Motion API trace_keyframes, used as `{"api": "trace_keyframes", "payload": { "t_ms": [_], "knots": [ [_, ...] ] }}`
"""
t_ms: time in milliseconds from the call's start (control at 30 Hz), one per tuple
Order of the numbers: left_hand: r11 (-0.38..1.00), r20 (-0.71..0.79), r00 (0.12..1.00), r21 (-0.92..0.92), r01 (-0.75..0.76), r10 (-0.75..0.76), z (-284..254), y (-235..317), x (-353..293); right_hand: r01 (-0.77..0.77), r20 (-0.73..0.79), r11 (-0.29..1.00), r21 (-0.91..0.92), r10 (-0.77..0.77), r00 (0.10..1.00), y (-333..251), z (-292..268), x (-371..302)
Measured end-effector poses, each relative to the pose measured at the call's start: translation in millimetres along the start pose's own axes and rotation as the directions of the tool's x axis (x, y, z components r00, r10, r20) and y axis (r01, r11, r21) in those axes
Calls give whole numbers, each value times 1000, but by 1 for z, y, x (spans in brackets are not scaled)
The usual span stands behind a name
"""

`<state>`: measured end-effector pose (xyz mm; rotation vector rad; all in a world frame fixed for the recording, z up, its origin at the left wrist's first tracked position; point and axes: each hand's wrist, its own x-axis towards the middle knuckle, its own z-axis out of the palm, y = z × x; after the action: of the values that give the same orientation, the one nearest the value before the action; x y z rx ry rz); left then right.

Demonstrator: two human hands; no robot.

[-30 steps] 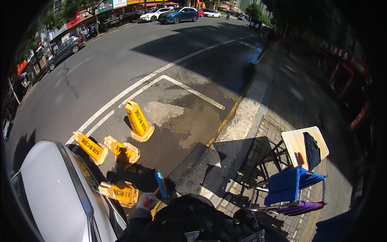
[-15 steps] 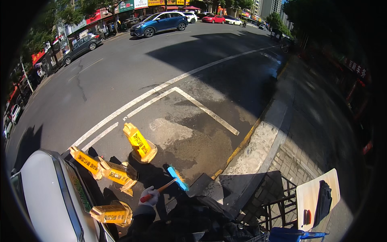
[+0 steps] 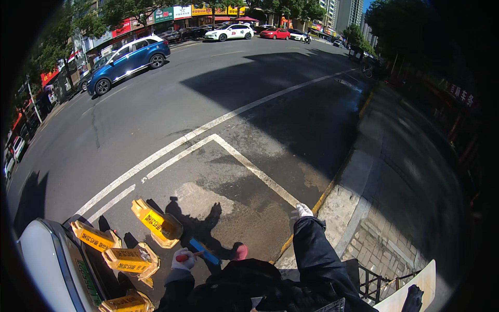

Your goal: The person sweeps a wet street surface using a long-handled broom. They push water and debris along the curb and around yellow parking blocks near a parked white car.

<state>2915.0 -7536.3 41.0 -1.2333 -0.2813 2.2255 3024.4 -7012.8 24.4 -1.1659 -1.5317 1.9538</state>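
Note:
My left hand (image 3: pixel 181 264), in a pale glove, is closed around the red grip of a brush with a blue head (image 3: pixel 205 251). The head hangs low over the pavement, tilted away from me; its bristles do not show. My right arm reaches forward in a dark sleeve. The gloved right hand (image 3: pixel 301 211) holds nothing, its fingers stretched out above the kerb side of the road. Near my left hand stands a yellow barrier post (image 3: pixel 157 223) with dark lettering. A round pink thing (image 3: pixel 240 252), whose kind I cannot make out, shows close to my body.
More yellow posts (image 3: pixel 131 260) stand beside a light-coloured car (image 3: pixel 49 265) at left. A yellow-edged kerb (image 3: pixel 325 200) runs along the right. A pale board (image 3: pixel 422 291) carries a dark item at lower right. A blue car (image 3: pixel 127 60) is on the road.
My right arm has come into view, stretched forward. My left hand and the brush have moved slightly down and left. The view has shifted, and the blue car has travelled left.

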Motion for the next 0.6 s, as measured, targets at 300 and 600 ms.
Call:
{"api": "trace_keyframes", "payload": {
  "t_ms": [300, 600],
  "knots": [
    [893, -99, 926, 320, -317, 364, 188, -72, 293, -684, -295, 660, -311, 618, 729, 139, -145, 139],
    [889, 252, 967, 435, -141, 30, 368, -194, 509, -851, -413, 523, 51, 787, 459, 81, -172, 252]
  ]
}}
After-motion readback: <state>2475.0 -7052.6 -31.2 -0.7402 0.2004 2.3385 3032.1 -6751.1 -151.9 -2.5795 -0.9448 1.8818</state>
